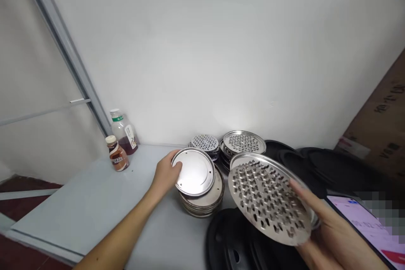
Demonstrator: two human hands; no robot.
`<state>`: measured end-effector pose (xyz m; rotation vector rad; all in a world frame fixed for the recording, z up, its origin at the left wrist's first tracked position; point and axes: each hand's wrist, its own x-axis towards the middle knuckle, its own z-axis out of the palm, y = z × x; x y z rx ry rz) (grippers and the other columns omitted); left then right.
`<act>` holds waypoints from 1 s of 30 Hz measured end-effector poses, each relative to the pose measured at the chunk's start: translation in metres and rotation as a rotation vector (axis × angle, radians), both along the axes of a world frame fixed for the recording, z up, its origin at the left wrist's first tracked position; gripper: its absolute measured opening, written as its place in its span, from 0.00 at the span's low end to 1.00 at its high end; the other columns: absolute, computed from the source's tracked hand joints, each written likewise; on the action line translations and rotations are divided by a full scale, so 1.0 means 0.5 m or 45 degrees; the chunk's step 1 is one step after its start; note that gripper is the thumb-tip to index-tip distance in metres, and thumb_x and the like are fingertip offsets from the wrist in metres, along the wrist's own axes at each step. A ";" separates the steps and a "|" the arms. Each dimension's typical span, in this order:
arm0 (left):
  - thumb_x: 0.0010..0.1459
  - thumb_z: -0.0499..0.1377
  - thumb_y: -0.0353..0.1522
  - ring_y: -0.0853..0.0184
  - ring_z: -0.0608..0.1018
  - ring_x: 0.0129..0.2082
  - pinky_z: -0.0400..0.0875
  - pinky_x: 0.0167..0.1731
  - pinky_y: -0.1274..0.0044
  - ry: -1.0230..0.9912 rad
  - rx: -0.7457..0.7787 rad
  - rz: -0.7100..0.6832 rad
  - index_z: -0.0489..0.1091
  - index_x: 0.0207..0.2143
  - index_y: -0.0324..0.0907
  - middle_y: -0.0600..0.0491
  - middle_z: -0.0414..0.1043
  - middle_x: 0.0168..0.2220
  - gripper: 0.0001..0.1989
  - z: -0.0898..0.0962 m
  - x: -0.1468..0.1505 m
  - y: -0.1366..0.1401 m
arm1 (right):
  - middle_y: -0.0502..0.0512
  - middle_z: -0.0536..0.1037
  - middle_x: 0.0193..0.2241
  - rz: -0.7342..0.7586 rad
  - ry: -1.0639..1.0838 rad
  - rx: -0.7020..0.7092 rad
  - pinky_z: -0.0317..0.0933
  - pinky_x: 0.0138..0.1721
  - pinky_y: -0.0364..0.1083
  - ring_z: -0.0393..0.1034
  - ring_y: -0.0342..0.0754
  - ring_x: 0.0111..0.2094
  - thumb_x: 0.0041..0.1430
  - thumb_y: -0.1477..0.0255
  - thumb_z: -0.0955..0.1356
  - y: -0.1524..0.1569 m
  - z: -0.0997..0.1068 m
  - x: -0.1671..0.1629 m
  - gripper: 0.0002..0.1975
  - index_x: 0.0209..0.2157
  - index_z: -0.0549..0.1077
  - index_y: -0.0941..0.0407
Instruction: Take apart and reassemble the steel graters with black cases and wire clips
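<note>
My left hand (167,171) grips the left rim of a shiny round metal plate (194,173), thumb on top. That plate is above a stack of similar metal plates (202,211), covering part of it; whether they touch I cannot tell. In my right hand (329,223) is a round metal grater disc (268,198) with raised teeth, tilted toward me. A rimmed metal plate (253,158) shows behind the disc, in the same grip. Farther back stand a stack of perforated grater discs (205,143) and another stack topped by a rimmed grater disc (243,141).
Black round parts (228,240) lie at the front, and more black discs (303,160) are at the back right. A phone (357,219) with a lit screen is at right, near a cardboard box (386,114). Two bottles (118,156) stand at left by the wall.
</note>
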<state>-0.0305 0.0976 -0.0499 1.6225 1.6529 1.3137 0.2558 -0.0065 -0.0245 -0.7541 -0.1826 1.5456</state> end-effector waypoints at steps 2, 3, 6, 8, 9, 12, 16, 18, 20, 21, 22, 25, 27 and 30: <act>0.48 0.57 0.26 0.55 0.74 0.49 0.61 0.55 0.66 0.110 0.001 0.010 0.77 0.44 0.41 0.47 0.77 0.45 0.20 -0.010 0.004 -0.005 | 0.54 0.81 0.45 0.028 0.008 -0.020 0.74 0.49 0.54 0.78 0.58 0.44 0.55 0.74 0.72 -0.011 -0.007 -0.010 0.28 0.58 0.68 0.47; 0.48 0.58 0.26 0.54 0.73 0.50 0.61 0.56 0.66 0.155 -0.001 0.000 0.77 0.44 0.41 0.47 0.77 0.45 0.19 -0.012 0.005 -0.007 | 0.55 0.81 0.45 0.037 0.004 -0.042 0.74 0.49 0.55 0.78 0.58 0.44 0.55 0.75 0.72 -0.013 -0.010 -0.016 0.29 0.58 0.67 0.47; 0.52 0.58 0.28 0.57 0.75 0.50 0.63 0.55 0.69 0.245 -0.015 -0.080 0.78 0.44 0.41 0.48 0.78 0.45 0.16 -0.020 0.007 -0.005 | 0.55 0.81 0.44 0.037 -0.039 -0.123 0.74 0.49 0.56 0.79 0.59 0.41 0.53 0.77 0.72 -0.010 -0.014 -0.023 0.31 0.58 0.67 0.50; 0.54 0.57 0.28 0.58 0.77 0.49 0.66 0.53 0.70 0.280 -0.022 -0.123 0.78 0.43 0.42 0.48 0.78 0.45 0.15 -0.023 0.007 -0.001 | 0.56 0.82 0.43 0.039 -0.076 -0.114 0.74 0.48 0.55 0.79 0.58 0.40 0.53 0.77 0.72 0.000 -0.012 -0.019 0.30 0.58 0.68 0.51; 0.55 0.57 0.28 0.58 0.77 0.48 0.67 0.53 0.69 0.293 -0.019 -0.126 0.78 0.43 0.41 0.47 0.78 0.45 0.15 -0.023 0.007 0.000 | 0.55 0.82 0.43 0.042 -0.095 -0.082 0.74 0.48 0.55 0.79 0.58 0.39 0.53 0.76 0.72 0.007 -0.011 -0.016 0.29 0.57 0.69 0.51; 0.59 0.58 0.32 0.55 0.74 0.53 0.64 0.56 0.64 0.318 0.051 -0.057 0.74 0.50 0.39 0.43 0.74 0.51 0.17 -0.008 0.018 -0.015 | 0.55 0.82 0.43 0.009 -0.184 0.030 0.75 0.47 0.53 0.79 0.57 0.39 0.52 0.75 0.73 0.027 -0.014 -0.009 0.28 0.56 0.71 0.51; 0.60 0.60 0.41 0.57 0.68 0.59 0.62 0.59 0.63 0.439 0.561 -0.221 0.64 0.59 0.43 0.43 0.66 0.58 0.26 0.042 0.067 -0.101 | 0.57 0.80 0.46 -0.055 -0.346 0.099 0.75 0.44 0.53 0.78 0.59 0.41 0.49 0.72 0.75 0.036 -0.028 -0.029 0.31 0.56 0.71 0.53; 0.57 0.62 0.45 0.56 0.70 0.57 0.63 0.59 0.62 0.638 0.861 -0.609 0.65 0.58 0.40 0.41 0.68 0.56 0.30 0.066 0.098 -0.153 | 0.58 0.80 0.45 -0.002 -0.384 0.135 0.75 0.43 0.55 0.78 0.61 0.42 0.48 0.70 0.76 0.031 -0.034 -0.047 0.32 0.56 0.70 0.54; 0.60 0.61 0.38 0.58 0.75 0.51 0.61 0.61 0.59 0.818 1.034 -0.774 0.69 0.53 0.38 0.43 0.74 0.49 0.21 0.082 0.120 -0.190 | 0.60 0.81 0.44 0.088 -0.419 0.163 0.74 0.44 0.57 0.77 0.62 0.43 0.49 0.67 0.76 0.026 -0.039 -0.062 0.32 0.56 0.71 0.56; 0.61 0.60 0.34 0.60 0.77 0.48 0.61 0.60 0.59 0.865 1.073 -0.800 0.71 0.50 0.38 0.45 0.77 0.46 0.15 0.088 0.126 -0.200 | 0.61 0.81 0.44 0.134 -0.445 0.182 0.74 0.44 0.57 0.77 0.63 0.43 0.50 0.65 0.75 0.024 -0.041 -0.067 0.31 0.56 0.71 0.56; 0.61 0.58 0.29 0.61 0.78 0.45 0.64 0.59 0.61 0.867 1.083 -0.811 0.72 0.47 0.39 0.47 0.78 0.42 0.12 0.093 0.128 -0.205 | 0.61 0.81 0.43 0.172 -0.473 0.202 0.74 0.44 0.58 0.77 0.63 0.43 0.52 0.62 0.74 0.024 -0.044 -0.070 0.29 0.55 0.72 0.56; 0.58 0.58 0.25 0.64 0.79 0.39 0.75 0.46 0.70 0.653 1.033 -0.843 0.74 0.45 0.39 0.47 0.80 0.39 0.13 0.106 0.116 -0.196 | 0.60 0.82 0.41 0.240 -0.523 0.260 0.74 0.43 0.57 0.76 0.63 0.45 0.57 0.55 0.69 0.030 -0.060 -0.070 0.27 0.54 0.73 0.54; 0.58 0.60 0.27 0.64 0.79 0.37 0.75 0.40 0.74 0.391 0.922 -0.738 0.75 0.43 0.40 0.47 0.80 0.37 0.11 0.118 0.099 -0.169 | 0.61 0.82 0.41 0.268 -0.517 0.232 0.74 0.43 0.57 0.77 0.63 0.44 0.57 0.54 0.69 0.037 -0.078 -0.061 0.27 0.54 0.74 0.54; 0.59 0.61 0.36 0.65 0.78 0.34 0.74 0.37 0.76 -0.102 0.484 -0.355 0.77 0.35 0.40 0.49 0.79 0.33 0.09 0.134 0.061 -0.091 | 0.62 0.82 0.41 0.338 -0.499 0.048 0.74 0.41 0.56 0.77 0.64 0.44 0.55 0.56 0.71 0.048 -0.113 -0.028 0.29 0.56 0.71 0.55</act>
